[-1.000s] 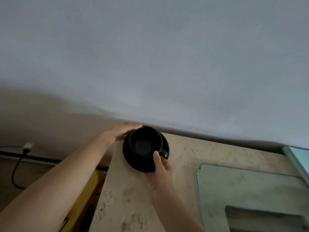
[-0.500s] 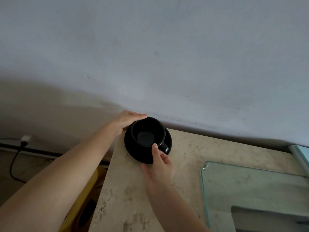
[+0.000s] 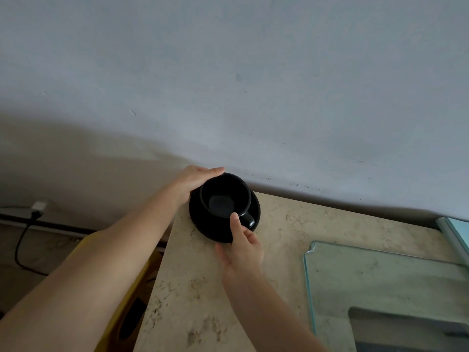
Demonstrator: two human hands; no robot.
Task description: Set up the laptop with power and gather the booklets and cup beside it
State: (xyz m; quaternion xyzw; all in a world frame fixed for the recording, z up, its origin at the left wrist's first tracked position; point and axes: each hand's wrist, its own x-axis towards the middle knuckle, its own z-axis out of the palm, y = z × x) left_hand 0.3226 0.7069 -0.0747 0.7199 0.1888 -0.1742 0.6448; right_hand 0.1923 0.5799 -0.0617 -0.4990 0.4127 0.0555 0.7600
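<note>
Cup point(image 3: 224, 199) on saucer point(image 3: 210, 231), frame centre: your right hand point(image 3: 242, 250) pinches the rim, left hand point(image 3: 196, 180) rests straight-fingered behind (table point(image 3: 279, 224) edge close); tilting may slide the cup off.

Looks like somebody's home, lived-in room. Scuffed painted wall point(image 3: 253, 72), beige stone tabletop point(image 3: 198, 288) with glass sheet point(image 3: 380, 275), charger point(image 3: 38, 207) plugged in low, black cup point(image 3: 223, 199) on saucer point(image 3: 200, 224).

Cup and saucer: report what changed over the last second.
The black cup and saucer edged slightly towards the wall, or up; the view shifted too, so which is unclear. Unchanged: left hand against the cup's far side, right hand gripping the saucer's near edge.
</note>
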